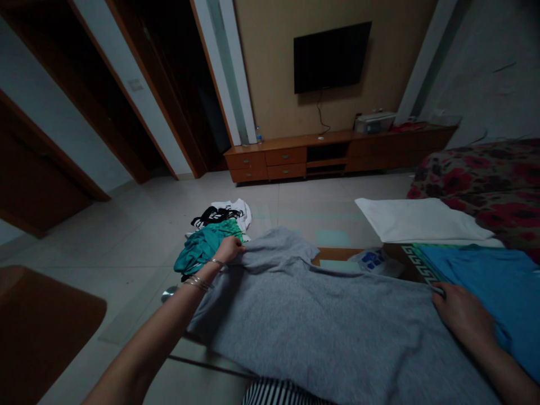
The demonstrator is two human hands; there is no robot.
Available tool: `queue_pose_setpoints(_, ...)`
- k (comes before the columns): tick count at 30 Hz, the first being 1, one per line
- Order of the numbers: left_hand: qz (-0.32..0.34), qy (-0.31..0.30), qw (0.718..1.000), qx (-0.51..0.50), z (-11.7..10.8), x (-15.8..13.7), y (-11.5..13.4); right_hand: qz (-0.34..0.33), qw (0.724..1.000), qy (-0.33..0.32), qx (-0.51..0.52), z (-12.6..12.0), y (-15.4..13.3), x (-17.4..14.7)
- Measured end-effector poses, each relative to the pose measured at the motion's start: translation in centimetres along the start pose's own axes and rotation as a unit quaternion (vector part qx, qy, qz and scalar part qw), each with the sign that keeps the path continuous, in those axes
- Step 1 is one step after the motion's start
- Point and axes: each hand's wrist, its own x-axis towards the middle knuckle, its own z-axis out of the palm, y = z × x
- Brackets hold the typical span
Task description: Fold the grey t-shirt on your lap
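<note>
A grey T-shirt [333, 320] lies spread sideways across the glass-topped table in front of me, its near part hanging toward my lap. My left hand [230, 250], with bangles on the wrist, pinches the shirt near a sleeve. At the other end, my right hand [462, 315] grips the shirt's edge between thumb and fingers. Just beyond my left hand is a heap of clothes with a teal garment [202, 244] and a black-and-white garment [225, 214]. A blue garment [489, 281] lies right beside my right hand, with a white cloth [422, 219] behind it.
A plastic bag with blue print [373, 260] shows beyond the shirt. A floral-covered sofa [485, 174] stands at the right, a brown seat [46, 326] at the left. Along the far wall runs a wooden TV cabinet [287, 163] below a television [331, 59].
</note>
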Motion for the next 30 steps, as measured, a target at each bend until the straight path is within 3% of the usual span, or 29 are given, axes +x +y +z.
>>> queue_pose_setpoints(6,0.015,-0.069,0.996,-0.056,0.6,1.3,-0.3,-0.013,0.999,-0.041,-0.019,-0.2,0.2,0.5)
queue_pose_setpoints(10,0.019,-0.085,0.992,-0.091,0.6,1.9,-0.7,0.059,0.994,-0.068,0.054,-1.0,0.6,1.1)
queue_pose_setpoints(14,-0.012,-0.06,0.994,-0.095,-0.3,2.6,-2.1,0.131,0.986,-0.068,0.081,-1.3,1.4,1.8)
queue_pose_setpoints(19,-0.063,0.002,0.996,-0.068,-0.6,3.6,-3.4,0.157,0.985,-0.073,0.002,-0.5,0.7,2.1)
queue_pose_setpoints(25,-0.078,-0.029,0.992,-0.098,-0.2,4.3,-3.2,0.136,0.986,-0.089,-0.023,-0.5,-1.7,2.8)
queue_pose_setpoints(30,-0.049,-0.046,0.988,-0.14,-2.5,2.8,-3.7,0.029,0.999,-0.025,-0.008,-3.3,-1.9,0.3)
